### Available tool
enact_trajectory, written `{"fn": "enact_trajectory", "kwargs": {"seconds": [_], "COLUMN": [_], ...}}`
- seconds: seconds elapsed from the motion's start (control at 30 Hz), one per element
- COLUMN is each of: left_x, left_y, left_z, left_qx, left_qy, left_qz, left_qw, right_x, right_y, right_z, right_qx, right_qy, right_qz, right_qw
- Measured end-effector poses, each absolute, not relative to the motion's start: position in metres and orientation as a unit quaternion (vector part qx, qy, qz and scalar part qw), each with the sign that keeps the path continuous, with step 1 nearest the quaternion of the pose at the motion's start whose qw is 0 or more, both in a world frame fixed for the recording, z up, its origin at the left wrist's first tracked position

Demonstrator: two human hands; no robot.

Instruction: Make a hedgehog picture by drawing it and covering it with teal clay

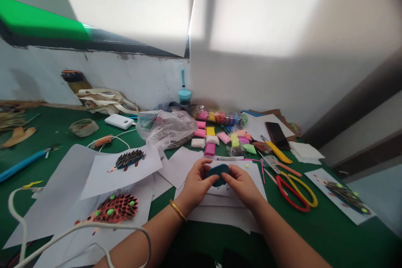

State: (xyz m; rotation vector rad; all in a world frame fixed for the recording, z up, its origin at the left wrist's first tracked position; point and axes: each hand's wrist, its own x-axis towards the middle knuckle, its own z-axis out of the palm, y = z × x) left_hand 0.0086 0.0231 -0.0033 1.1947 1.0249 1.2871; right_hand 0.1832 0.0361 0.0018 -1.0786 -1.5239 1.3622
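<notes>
Between my two hands is a flattened dark-blue piece of modelling clay, held just above a stack of white paper. My left hand grips its left side, thumb on the near face and fingers behind. On the right side, my right hand pinches it with thumb and fingers. The top sheet bears small marks, partly hidden by the clay. Just beyond the hands lie a white pen and several small packets of coloured clay.
Red-and-yellow scissors, a yellow cutter and a dark phone lie to the right. Hedgehog pictures rest on paper at left and right. A white cable crosses the near left. A plastic bag sits behind.
</notes>
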Motion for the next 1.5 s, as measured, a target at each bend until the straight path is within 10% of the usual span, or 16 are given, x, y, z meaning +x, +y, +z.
{"fn": "enact_trajectory", "kwargs": {"seconds": [0.47,1.5], "left_x": [0.003,0.008], "left_y": [0.019,0.021], "left_z": [0.000,0.002], "left_qx": [0.672,0.517], "left_qy": [0.449,0.425], "left_qz": [0.455,0.503], "left_qw": [0.374,0.546], "right_x": [0.184,0.182], "right_y": [0.038,0.035], "right_z": [-0.003,-0.004], "right_qx": [-0.459,-0.433], "right_qy": [-0.562,-0.637], "right_qz": [0.536,0.506], "right_qw": [0.432,0.389]}}
